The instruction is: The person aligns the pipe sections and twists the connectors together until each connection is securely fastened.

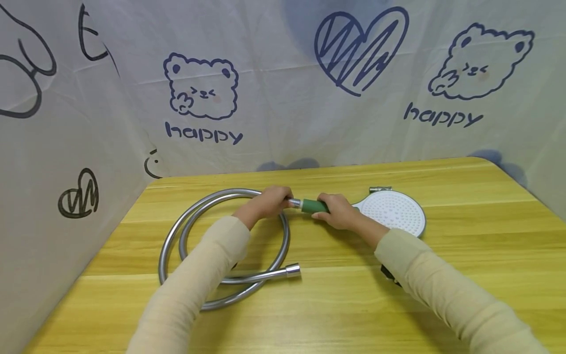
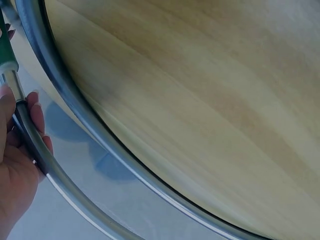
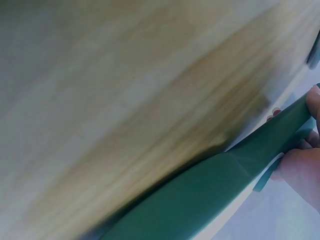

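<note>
Curtained booth — doodled sheets (image 1: pixel 283 118), wood-grain tabletop (image 1: pixel 336 309)

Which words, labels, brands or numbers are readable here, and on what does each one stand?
"happy": on the backdrop, under the left bear drawing.
"happy": on the backdrop, under the right bear drawing.
Curved mark, upper left: possibly a letter, unclear.
Shower head and hose: no readable lettering.

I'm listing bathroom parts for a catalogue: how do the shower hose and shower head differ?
The shower hose is silvery grey; the shower head is green with a white, dotted face. The hose is a long, thin tube lying mostly in loops, while the head is a broad disc on a straight handle. The left hand holds the hose; the right hand grips the head's handle. Both are hand-held, their ends appearing to meet.
</note>
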A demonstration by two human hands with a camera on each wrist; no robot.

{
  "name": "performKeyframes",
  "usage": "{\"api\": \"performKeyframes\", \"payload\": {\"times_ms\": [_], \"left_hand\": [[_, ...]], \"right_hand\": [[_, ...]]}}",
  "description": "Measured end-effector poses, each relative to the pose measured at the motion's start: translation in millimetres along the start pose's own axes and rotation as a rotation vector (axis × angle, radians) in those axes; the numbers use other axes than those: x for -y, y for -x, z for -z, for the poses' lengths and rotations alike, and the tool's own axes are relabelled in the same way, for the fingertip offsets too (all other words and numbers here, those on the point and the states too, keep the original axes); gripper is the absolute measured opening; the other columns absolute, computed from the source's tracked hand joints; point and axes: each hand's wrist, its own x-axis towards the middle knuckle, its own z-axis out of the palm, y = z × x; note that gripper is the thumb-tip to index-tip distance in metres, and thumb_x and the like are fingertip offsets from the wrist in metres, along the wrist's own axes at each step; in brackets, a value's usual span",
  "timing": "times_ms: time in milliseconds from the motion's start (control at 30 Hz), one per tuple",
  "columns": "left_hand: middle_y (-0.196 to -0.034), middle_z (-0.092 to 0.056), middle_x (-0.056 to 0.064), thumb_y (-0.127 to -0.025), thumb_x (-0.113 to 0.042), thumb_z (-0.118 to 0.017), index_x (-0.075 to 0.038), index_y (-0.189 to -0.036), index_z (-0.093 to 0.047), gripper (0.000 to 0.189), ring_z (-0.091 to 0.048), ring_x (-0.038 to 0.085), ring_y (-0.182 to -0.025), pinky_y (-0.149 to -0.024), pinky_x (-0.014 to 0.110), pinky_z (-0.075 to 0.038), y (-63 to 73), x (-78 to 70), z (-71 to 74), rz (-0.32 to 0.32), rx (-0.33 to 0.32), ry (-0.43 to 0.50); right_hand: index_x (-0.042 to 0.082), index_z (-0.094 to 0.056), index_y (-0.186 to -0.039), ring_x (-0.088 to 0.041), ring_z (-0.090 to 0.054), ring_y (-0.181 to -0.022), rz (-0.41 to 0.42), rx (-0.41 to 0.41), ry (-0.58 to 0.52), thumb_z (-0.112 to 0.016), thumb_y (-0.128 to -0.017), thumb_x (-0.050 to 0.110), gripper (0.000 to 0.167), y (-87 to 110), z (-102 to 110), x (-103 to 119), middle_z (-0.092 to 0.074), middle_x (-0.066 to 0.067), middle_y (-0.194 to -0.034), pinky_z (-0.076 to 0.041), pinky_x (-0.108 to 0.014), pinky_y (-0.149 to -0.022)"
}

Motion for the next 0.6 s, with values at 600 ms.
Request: {"api": "performKeyframes", "payload": {"times_ms": [600], "left_hand": [[-0.102, -0.064, 0.012, -0.093, -0.019, -0.057, -0.002, -0.106, -0.056, 0.021, -0.059, 0.022, -0.088, -0.076, 0.033, -0.048, 0.5, -0.4, -3.4, 0.022, -0.048, -0.008]], "right_hand": [[-0.004, -0.055, -0.107, -0.019, -0.049, -0.068, 0.008, 0.002, 0.01, -0.063, -0.089, 0.022, 0.032, -1.1, 1.1, -0.7, -0.06, -0.015, -0.087, -0.038, -0.028, -0.061]]}}
